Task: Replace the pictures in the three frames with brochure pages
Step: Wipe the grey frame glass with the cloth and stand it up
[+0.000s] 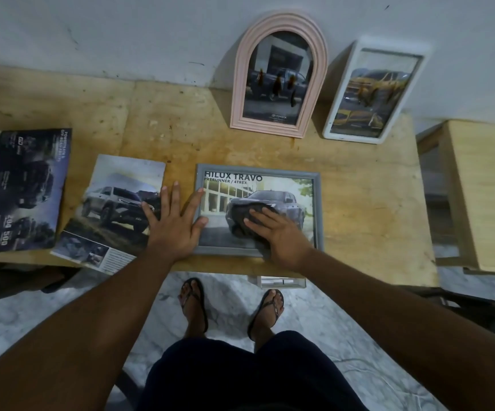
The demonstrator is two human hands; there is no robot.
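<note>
Frame number three, the grey frame, lay flat on the wooden table near its front edge, face up, with a brochure page of a truck already showing behind the glass. The right hand pressed a dark cloth onto the glass, its fingers laid close together and fairly straight over the bunched cloth. The left hand lay flat with its fingers spread wide: thumb and forefinger touched the frame's left rim, and the other fingers rested on a loose brochure page just beside it.

Further back, a pink arched frame and a white frame leaned side by side against the wall – each held a truck picture as well. A dark brochure lay at the table's far left, apart from the rest.

By the look of it, the step in hand was wiping the last frame's glass, so the task seemed close to done. The next move would call for lifting the cloth away, then taking the grey frame by its rims – not the glass – and standing it up beside the other two, tilted enough not to slide.
</note>
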